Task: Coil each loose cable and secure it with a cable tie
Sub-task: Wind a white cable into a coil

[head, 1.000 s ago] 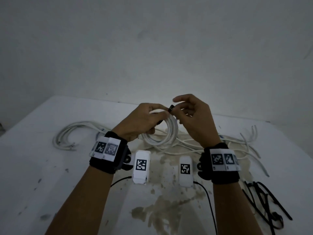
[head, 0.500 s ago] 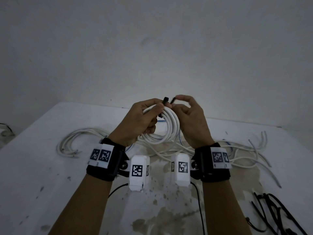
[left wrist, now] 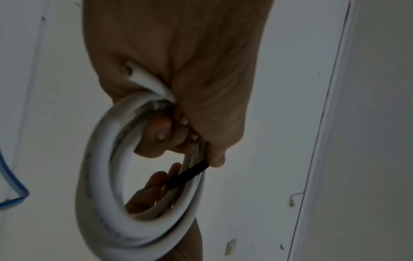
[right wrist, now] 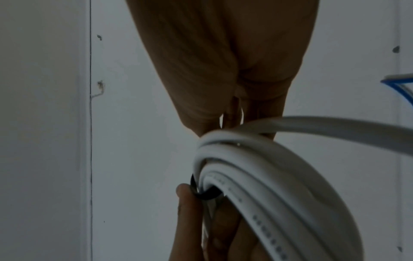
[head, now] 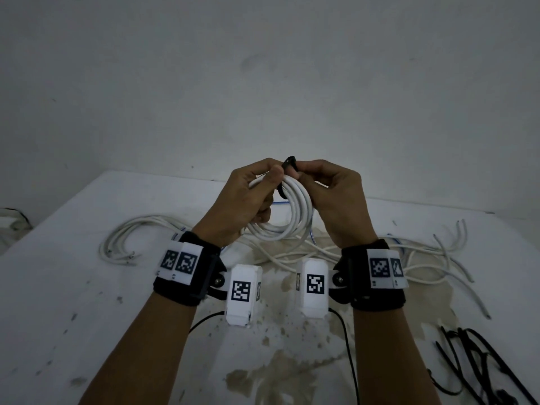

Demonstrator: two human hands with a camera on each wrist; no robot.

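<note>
The left hand (head: 248, 197) grips the white coil (head: 287, 213) above the table (head: 58, 287); the right hand (head: 336, 197) pinches the black cable tie (head: 289, 164) at its top.

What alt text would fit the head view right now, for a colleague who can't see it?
Two hands hold a coiled white cable above a stained white table: the left hand grips the coil while the right hand pinches a black cable tie looped round it. Loose white cables lie behind; spare black ties at near right.
</note>
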